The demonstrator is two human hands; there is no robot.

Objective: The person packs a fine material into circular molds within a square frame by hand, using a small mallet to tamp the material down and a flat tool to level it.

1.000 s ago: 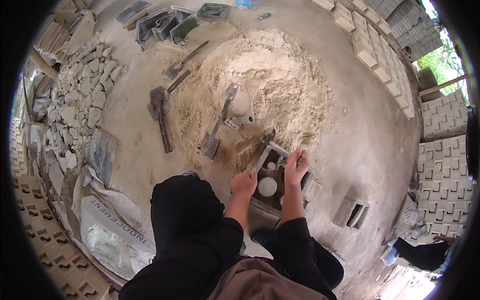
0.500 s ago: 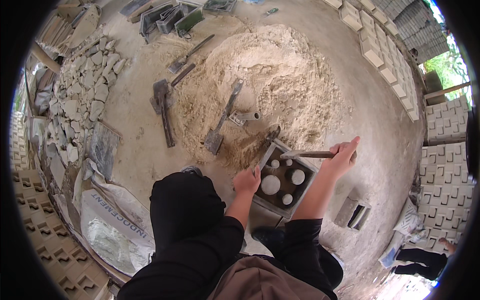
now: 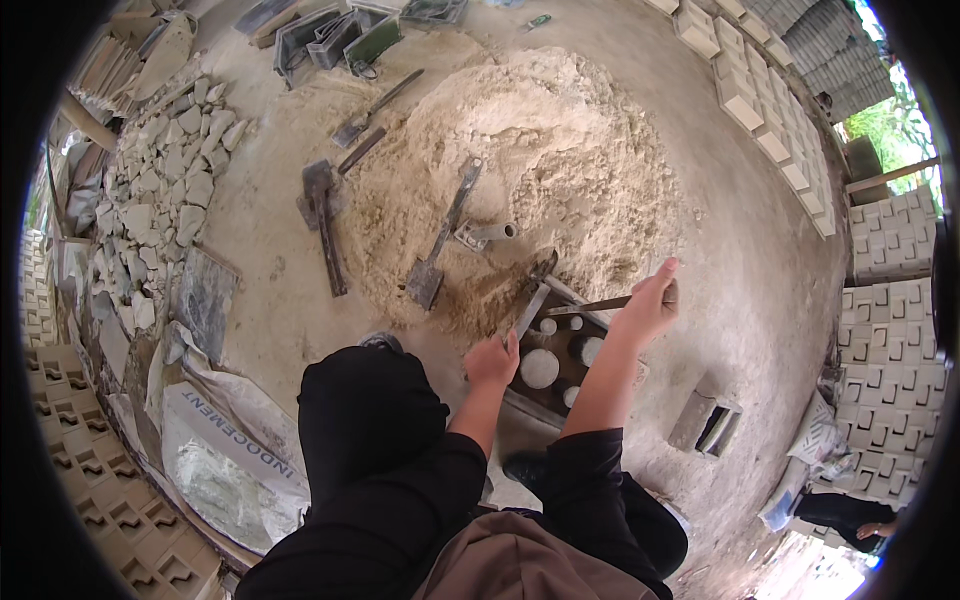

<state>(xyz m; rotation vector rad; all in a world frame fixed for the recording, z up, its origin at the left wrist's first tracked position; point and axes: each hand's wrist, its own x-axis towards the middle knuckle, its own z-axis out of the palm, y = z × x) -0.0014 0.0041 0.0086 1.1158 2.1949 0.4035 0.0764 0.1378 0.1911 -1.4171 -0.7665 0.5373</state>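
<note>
Right hand (image 3: 648,308), gripping flat tool (image 3: 596,305), has shifted left, tool farther over box (image 3: 533,308); stroke seems under way. Left hand (image 3: 490,360) curled at box's left side, grip unclear. Box beside sand heap (image 3: 560,130).

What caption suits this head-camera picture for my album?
Left-hand grip beside a box with pale round pieces, right-hand grip holding a tool across it, pale heap beyond.
</note>
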